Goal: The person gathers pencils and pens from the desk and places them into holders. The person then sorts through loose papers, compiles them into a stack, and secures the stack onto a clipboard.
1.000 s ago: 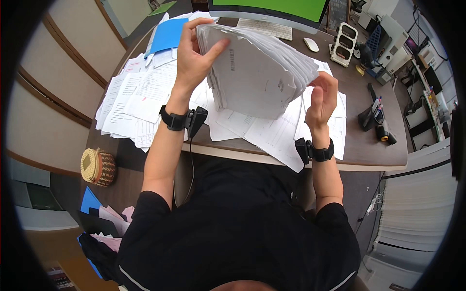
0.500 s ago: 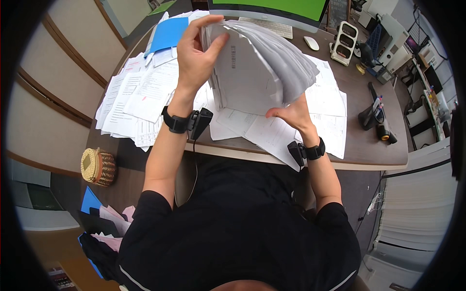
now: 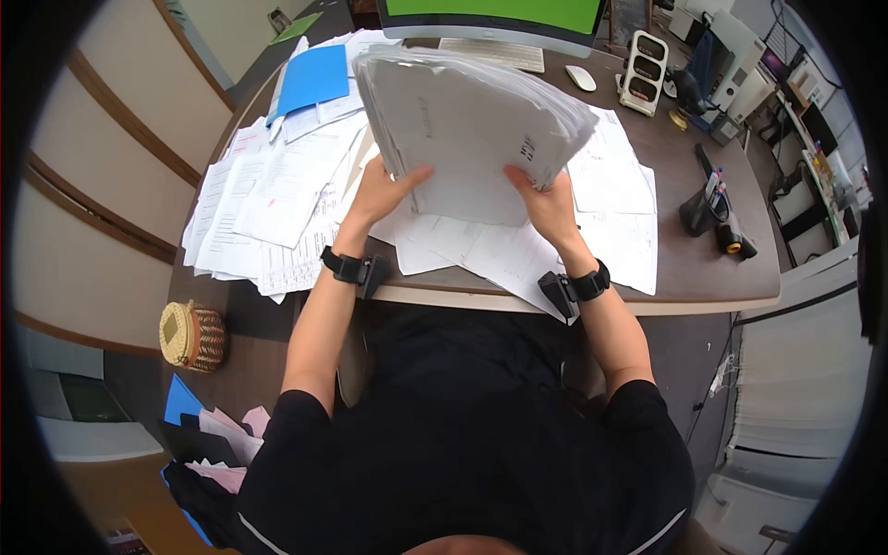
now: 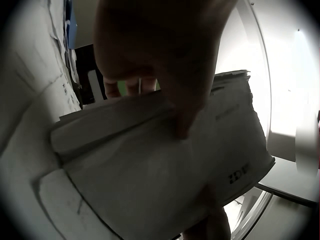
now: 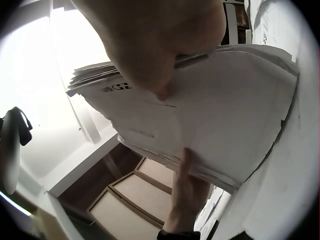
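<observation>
A thick stack of white papers [image 3: 462, 139] stands upright on its lower edge over the desk, its near sheet facing me with a little dark print. My left hand [image 3: 377, 192] grips its left side low down, thumb on the near sheet and fingers behind. At the lower right side my right hand [image 3: 552, 205] grips it the same way. In the left wrist view the left fingertips [image 4: 132, 86] show beyond the stack's edge. The right wrist view shows the right thumb [image 5: 164, 92] pressed on the near sheet. Loose sheets [image 3: 504, 264] lie beneath the stack.
Many printed papers [image 3: 268, 203] and a blue folder [image 3: 314, 79] cover the desk's left. Behind the stack are a keyboard [image 3: 495, 54] and monitor. A mouse [image 3: 581, 78], white holder [image 3: 643, 76] and pen cup [image 3: 700, 215] stand right. A woven basket [image 3: 192, 338] sits at lower left.
The left hand has slid from the stack's top left corner down to its lower left side. The right hand first moved in under the right side, then gripped it. The stack's fanned sheets are closer together.
</observation>
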A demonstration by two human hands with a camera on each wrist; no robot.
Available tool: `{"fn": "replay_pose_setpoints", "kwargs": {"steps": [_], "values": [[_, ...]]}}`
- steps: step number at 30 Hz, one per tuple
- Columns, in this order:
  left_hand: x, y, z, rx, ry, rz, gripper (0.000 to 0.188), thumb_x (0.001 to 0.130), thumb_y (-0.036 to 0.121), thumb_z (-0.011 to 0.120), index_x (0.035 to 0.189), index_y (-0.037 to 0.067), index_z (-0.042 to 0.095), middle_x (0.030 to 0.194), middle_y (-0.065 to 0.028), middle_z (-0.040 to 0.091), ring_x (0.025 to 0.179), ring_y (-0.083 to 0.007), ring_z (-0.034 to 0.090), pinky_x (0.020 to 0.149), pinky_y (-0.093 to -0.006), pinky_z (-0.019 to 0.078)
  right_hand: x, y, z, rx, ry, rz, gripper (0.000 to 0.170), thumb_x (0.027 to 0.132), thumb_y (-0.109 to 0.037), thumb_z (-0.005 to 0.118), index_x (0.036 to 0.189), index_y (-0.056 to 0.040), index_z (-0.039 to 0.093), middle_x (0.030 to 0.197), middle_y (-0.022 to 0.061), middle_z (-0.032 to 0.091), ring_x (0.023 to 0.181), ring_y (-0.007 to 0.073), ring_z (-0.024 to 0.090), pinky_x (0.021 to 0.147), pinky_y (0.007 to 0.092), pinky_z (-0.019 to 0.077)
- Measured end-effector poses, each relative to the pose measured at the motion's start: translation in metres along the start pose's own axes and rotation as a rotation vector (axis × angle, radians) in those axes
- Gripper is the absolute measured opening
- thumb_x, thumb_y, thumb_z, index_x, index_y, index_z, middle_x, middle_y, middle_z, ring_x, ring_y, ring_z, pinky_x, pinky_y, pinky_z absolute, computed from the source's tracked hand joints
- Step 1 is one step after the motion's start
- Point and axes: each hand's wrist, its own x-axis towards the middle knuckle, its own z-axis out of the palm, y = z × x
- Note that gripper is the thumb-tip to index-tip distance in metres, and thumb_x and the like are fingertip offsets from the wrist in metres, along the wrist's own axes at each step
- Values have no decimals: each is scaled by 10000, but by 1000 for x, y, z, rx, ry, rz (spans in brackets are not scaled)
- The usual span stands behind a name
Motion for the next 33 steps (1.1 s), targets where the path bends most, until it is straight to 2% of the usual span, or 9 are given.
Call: {"fn": "replay_pose_setpoints", "kwargs": {"steps": [6,15,18,19,21,25,28,31,33], "values": [[-4,12,11,-65,149,26,367,829,250,689,1041,-43,625,911,-129,684,871,-191,633,792,-313,483,3,-27,2,68,28,74,194,875,-132,645,992,21,630,824,60,647,742,117,555,680,267,457],[-39,-3,8,-92,69,29,501,861,187,636,1256,-65,459,1159,-165,586,1040,-202,564,911,-318,436,-8,-8,2,64,-59,88,346,864,-192,653,1081,60,558,813,93,647,777,125,597,698,284,487],[-46,-20,8,-186,172,-41,487,876,137,603,1283,-64,426,1163,-167,570,1034,-206,559,897,-314,447,-8,-23,-16,-6,-251,380,364,866,-262,657,1069,25,563,747,74,648,635,119,620,573,254,476],[-47,-25,6,-188,168,-44,487,876,137,603,1283,-64,426,1163,-167,570,1034,-206,559,897,-314,447,-4,-18,-26,-11,-236,321,347,864,-273,659,1068,-4,575,741,72,647,607,119,625,521,239,465],[-52,-34,0,-360,204,-237,488,877,105,594,1294,-60,403,1159,-151,566,1030,-199,558,886,-305,456,9,-2,-59,-275,-170,164,339,859,-273,665,1077,-26,589,746,73,652,621,121,635,512,239,477],[-53,-50,0,-483,292,-238,477,878,87,599,1286,-59,400,1179,-145,553,1027,-201,564,892,-306,460,50,23,-156,-344,-66,382,322,842,-248,682,1064,-26,613,842,94,673,656,119,654,508,242,488],[-54,-46,-4,-541,282,-307,483,878,85,602,1290,-63,396,1181,-144,554,1027,-203,565,900,-309,457,66,70,-215,-619,38,453,398,820,-344,692,1032,-13,630,915,134,679,753,196,679,588,301,521],[-55,-48,-2,-556,314,-299,482,876,83,604,1285,-68,399,1176,-145,557,1026,-202,564,897,-309,457,76,110,-236,-1214,63,459,548,789,-495,669,1001,9,641,959,173,677,872,295,670,710,381,525],[-58,-50,-4,-553,311,-293,480,877,84,604,1284,-68,400,1176,-143,558,1026,-200,564,895,-308,457,77,108,-224,-1197,-61,763,665,770,-600,623,1010,19,638,979,196,671,967,354,635,811,436,492]]}}
